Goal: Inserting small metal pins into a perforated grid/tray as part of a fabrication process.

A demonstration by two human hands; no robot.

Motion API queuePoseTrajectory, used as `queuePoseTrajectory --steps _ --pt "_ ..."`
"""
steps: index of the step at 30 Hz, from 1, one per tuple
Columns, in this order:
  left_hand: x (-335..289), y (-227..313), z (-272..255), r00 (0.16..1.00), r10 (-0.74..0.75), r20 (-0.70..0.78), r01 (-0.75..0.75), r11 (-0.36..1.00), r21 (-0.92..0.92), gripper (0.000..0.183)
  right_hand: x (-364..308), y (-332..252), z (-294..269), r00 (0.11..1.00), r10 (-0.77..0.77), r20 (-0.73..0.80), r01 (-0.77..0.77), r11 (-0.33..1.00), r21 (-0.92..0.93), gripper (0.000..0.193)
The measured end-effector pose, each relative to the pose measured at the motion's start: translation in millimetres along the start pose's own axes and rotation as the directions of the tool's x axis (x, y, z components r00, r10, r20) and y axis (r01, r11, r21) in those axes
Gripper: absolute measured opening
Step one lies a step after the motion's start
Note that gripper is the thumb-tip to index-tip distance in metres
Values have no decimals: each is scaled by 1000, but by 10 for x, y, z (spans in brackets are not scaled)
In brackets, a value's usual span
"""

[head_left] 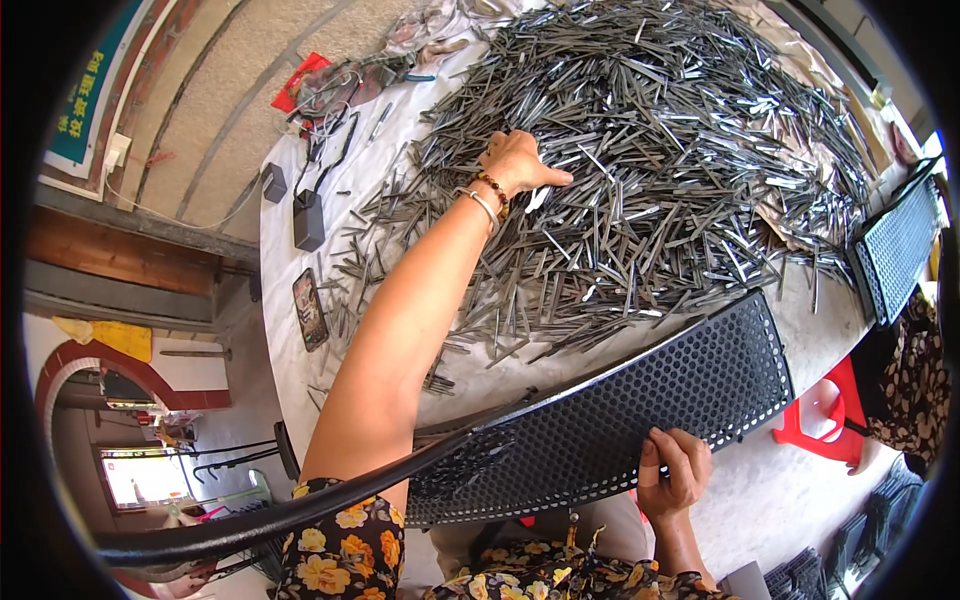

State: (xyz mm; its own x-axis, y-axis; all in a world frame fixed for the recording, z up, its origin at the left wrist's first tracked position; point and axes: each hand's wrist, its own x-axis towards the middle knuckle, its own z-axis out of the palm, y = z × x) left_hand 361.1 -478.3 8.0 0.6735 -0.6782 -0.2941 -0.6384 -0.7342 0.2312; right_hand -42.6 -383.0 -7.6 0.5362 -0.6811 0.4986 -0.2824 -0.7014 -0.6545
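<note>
Near the middle of the table, my left hand (515, 165) reaches into a large pile of thin dark strips (640, 130). Its thumb points out to the right, away from the other fingers, which are partly hidden as they bend down onto the strips. No strip shows clearly in that hand. My right hand (675, 472) pinches the near edge of a long black perforated panel (600, 430). This panel is tilted between me and the table, its face full of round holes. Shiny dark bits lie on its left part. A thick black bar (290, 510) curves off to the lower left.
Left on the white-covered table (400, 115) are a phone (310, 308), a black box-shaped block (308, 220), cables and a red packet (300, 82). Another perforated panel (895, 250) stands at the right, near a person in patterned clothing (915, 375) and a red stool (830, 410).
</note>
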Motion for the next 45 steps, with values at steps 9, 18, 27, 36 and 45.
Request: queuePoseTrajectory --steps 9,18,27,36,45 --pt "162 -138 118 989 -89 -116 74 989 -125 73 -12 9 8 1000 -11 7 11 999 -30 21" --pt "126 -105 36 999 49 19 -48 997 -53 63 11 7 26 1000 -26 -4 26 998 -56 20" --pt "-109 60 190 980 -142 -138 135 989 -59 53 3 10 55 998 -49 -33 47 996 -72 18" --pt "-620 -461 370 973 172 -152 -171 985 20 37 40 -52 55 998 -40 -42 35 994 -100 16" --pt "-1390 -791 597 938 321 -133 -321 947 24 39 9 -30 109 997 -36 -74 28 994 -108 15"
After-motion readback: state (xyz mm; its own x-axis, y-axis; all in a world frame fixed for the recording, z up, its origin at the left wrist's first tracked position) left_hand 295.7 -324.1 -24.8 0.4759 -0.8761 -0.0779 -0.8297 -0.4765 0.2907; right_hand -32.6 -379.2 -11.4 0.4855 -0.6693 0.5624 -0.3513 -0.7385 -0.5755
